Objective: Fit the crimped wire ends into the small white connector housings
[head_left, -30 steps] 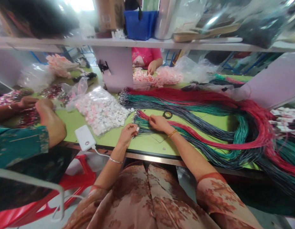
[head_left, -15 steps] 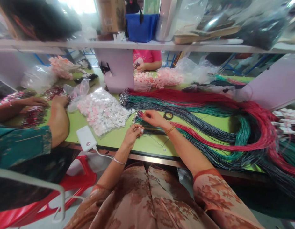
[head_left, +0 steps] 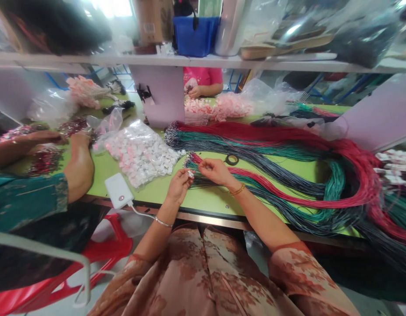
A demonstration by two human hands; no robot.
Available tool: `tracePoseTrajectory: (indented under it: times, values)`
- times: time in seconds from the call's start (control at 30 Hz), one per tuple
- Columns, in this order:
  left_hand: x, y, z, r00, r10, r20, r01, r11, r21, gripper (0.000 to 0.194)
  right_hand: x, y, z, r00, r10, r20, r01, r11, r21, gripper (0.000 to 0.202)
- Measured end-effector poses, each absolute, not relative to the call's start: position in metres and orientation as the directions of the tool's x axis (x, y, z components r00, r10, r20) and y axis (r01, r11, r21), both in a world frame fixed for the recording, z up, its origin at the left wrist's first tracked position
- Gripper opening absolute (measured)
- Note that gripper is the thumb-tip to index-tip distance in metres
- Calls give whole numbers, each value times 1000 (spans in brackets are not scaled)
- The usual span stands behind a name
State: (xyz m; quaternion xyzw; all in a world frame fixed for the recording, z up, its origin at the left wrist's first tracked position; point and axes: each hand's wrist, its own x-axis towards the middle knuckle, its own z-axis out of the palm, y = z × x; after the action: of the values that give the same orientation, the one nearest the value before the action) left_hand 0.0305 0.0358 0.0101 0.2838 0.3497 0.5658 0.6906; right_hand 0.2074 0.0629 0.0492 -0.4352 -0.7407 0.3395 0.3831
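Between the thumb and fingers of my left hand (head_left: 179, 186) is a small white plastic connector (head_left: 190, 174). My right hand (head_left: 216, 171) is just to its right, fingertips pinched together; whatever they hold is too small to make out. Close behind both hands lie the tips of a bundle of red wires (head_left: 195, 158), with green and dark wires beside them. That bundle runs under my right wrist and curves off to the right. A clear bag of white connectors (head_left: 144, 153) lies left of my hands.
A thick bundle of red, green and dark wires (head_left: 255, 134) stretches behind. A roll of black tape (head_left: 231, 159) lies by my right hand. The white power bank (head_left: 119, 191) has a cable over the table edge. A co-worker's arm (head_left: 80, 164) is at left, another person opposite.
My right hand has drawn back slightly toward me and to the right from the wire tips. My left hand, with the connector, has shifted a little left and up.
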Motion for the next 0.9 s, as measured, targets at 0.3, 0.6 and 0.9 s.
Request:
tracePoseTrajectory:
  times: [0.3, 0.6, 0.9]
  values:
    - [40, 34, 13, 147, 981, -122, -579, 186, 794, 26, 214, 43, 46, -386, 864, 322, 537, 495, -683, 20]
    - [38, 34, 14, 144, 982, -124, -569, 185, 801, 26, 212, 39, 45, -372, 879, 299, 340, 429, -837, 16]
    - [36, 28, 26, 124, 989, -81, -473, 131, 872, 34, 218, 43, 48, -293, 937, 189, 119, 231, -966, 19]
